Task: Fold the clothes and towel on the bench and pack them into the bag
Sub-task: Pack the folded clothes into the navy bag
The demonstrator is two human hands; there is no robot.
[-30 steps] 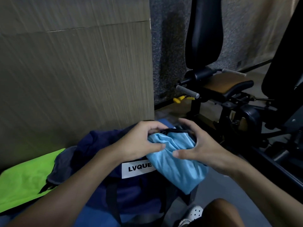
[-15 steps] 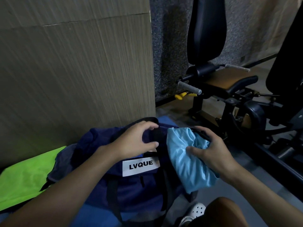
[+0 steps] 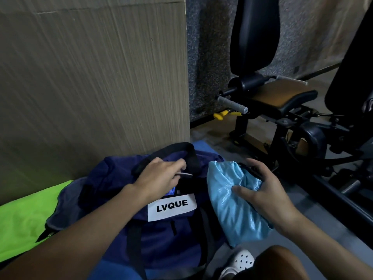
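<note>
At the far left a neon green cloth (image 3: 22,219) lies flat against the foot of a beige ribbed wall panel (image 3: 90,77). Just right of it and overlapping its edge sits the navy blue fabric duffel bag (image 3: 113,184), with a white label printed LVQUE (image 3: 172,207) on its near side and a black carry strap (image 3: 181,150) arching over its far side. The left hand (image 3: 159,178) rests on the top of the bag, fingers curled on the bag's upper edge just beside the strap; a thin white piece shows under the fingertips, too small to identify. Right of the label, the light blue shiny folded garment (image 3: 228,207) hangs against the bag's right end, outside it, gripped by the right hand (image 3: 264,190), thumb on the near face and fingers wrapped over the far edge. Near the bottom, a white perforated clog (image 3: 240,259) shows below the garment. At the far right stands a black gym machine with a brown padded seat (image 3: 282,93).
</note>
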